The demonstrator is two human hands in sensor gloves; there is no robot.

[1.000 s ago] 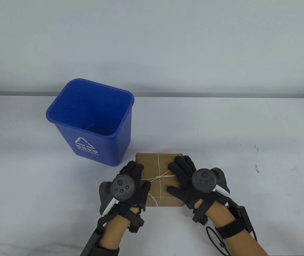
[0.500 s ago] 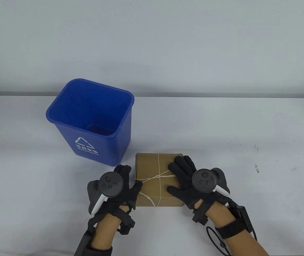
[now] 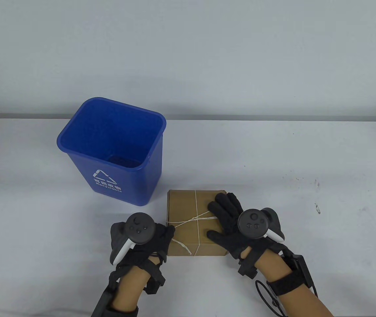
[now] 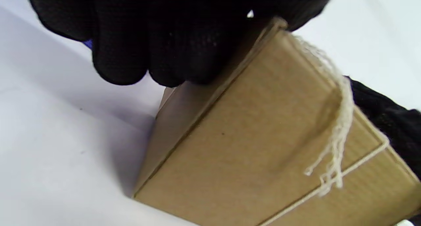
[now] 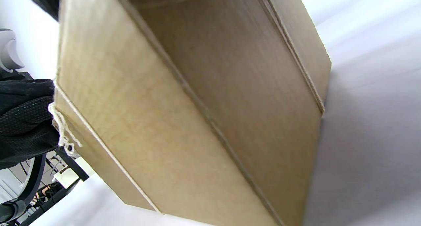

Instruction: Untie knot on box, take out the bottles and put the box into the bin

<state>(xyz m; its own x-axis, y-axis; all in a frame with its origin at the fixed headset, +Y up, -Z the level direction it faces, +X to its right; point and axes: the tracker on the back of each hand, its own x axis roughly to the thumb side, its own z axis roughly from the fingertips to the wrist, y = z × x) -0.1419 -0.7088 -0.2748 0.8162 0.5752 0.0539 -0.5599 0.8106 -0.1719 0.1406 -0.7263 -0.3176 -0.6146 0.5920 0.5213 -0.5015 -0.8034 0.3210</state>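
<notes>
Cardboard box (image 3: 188, 228) tied crosswise with white string (image 3: 196, 211), resting on the table (image 3: 306, 165) near its front edge. Right hand (image 3: 232, 223) lies flat on the lid, fingers (image 3: 227, 203) straight and held together. Left hand (image 3: 141, 237) sits at the box's left side, fingers (image 4: 131, 38) curled against its upper edge where the string crosses; whether they pinch the string cannot be told. Blue bin (image 3: 113, 148) stands upright just behind the box, toward the table's left edge.
</notes>
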